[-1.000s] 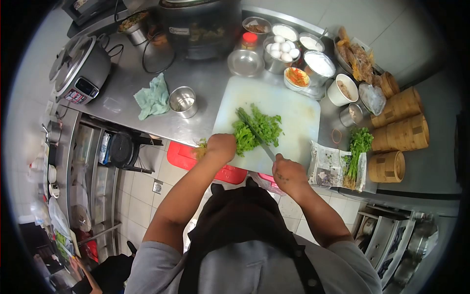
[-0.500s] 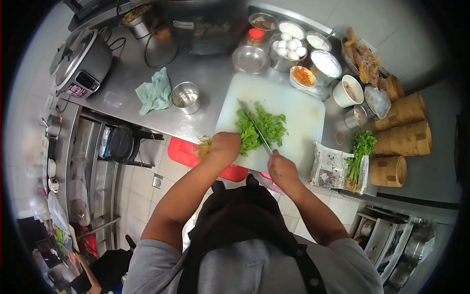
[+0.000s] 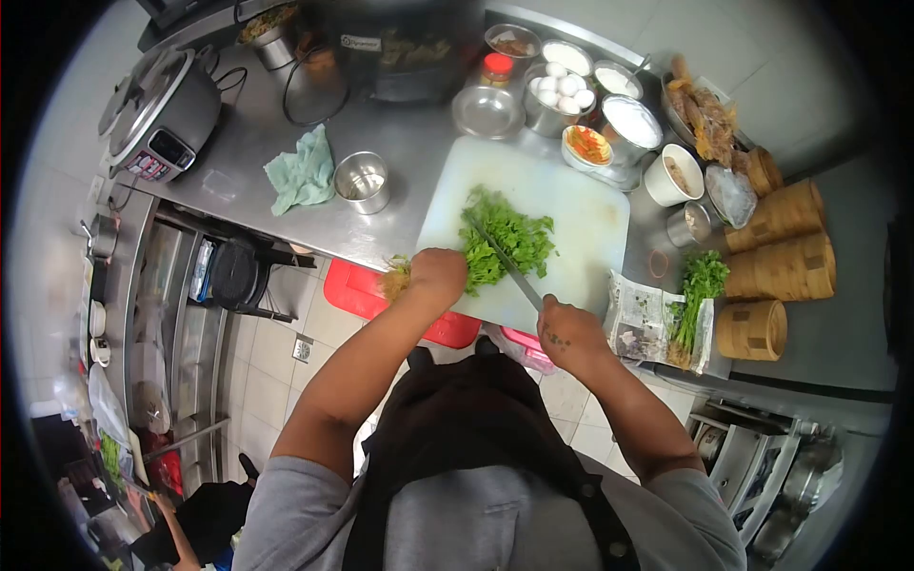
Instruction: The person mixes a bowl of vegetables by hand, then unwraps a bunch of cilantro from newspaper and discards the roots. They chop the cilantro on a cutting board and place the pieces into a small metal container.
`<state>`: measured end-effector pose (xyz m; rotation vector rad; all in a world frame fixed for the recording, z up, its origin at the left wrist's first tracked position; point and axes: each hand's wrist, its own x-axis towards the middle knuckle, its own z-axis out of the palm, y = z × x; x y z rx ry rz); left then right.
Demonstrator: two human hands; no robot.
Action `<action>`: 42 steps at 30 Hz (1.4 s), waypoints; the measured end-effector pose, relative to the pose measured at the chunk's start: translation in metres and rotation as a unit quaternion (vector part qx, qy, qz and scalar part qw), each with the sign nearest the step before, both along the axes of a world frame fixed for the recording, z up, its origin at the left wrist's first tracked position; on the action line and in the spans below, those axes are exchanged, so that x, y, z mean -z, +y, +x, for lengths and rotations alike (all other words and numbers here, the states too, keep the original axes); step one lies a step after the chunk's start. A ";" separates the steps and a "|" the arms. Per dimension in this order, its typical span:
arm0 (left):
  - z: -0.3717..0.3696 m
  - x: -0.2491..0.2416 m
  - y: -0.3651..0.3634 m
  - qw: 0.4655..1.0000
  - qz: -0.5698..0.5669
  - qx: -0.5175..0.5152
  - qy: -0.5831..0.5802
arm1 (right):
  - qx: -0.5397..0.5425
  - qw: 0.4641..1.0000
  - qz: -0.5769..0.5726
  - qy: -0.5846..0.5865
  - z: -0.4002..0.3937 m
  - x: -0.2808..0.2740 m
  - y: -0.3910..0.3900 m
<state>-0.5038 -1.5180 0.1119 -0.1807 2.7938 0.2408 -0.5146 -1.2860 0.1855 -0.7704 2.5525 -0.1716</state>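
Note:
A bunch of leafy green herbs (image 3: 488,265) lies on the white cutting board (image 3: 581,214), with chopped leaves (image 3: 509,228) beyond it. My left hand (image 3: 440,274) is closed around the stems at the board's near left edge, and the pale root ends (image 3: 395,277) stick out on its left side. In my right hand (image 3: 569,328) is the handle of a knife (image 3: 517,276). Its blade runs up and to the left across the greens, with the tip among the leaves. The handle is mostly hidden by my fingers.
A steel cup (image 3: 362,183) and green cloth (image 3: 301,173) stand left of the board. Bowls, eggs (image 3: 562,90) and a white tub (image 3: 674,176) crowd its far right. More herbs (image 3: 700,290) lie on newspaper (image 3: 638,324) beside bamboo steamers (image 3: 752,330). Another person's arm (image 3: 174,531) shows lower left.
My right hand has moved right and slightly toward me, drawing the knife back with it. My left hand stays on the bunch. The leaves by the blade have shifted a little.

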 end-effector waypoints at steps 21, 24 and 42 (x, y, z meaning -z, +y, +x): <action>0.002 0.002 0.004 1.000 -0.008 0.006 -0.008 | 0.019 0.999 -0.027 -0.032 0.011 0.029 -0.010; 0.004 0.005 0.004 1.000 -0.018 0.005 0.008 | 0.045 0.996 -0.079 -0.004 0.011 0.056 -0.029; 0.007 0.009 0.005 0.999 -0.024 0.004 0.022 | -0.006 0.997 -0.074 0.004 0.021 0.051 -0.023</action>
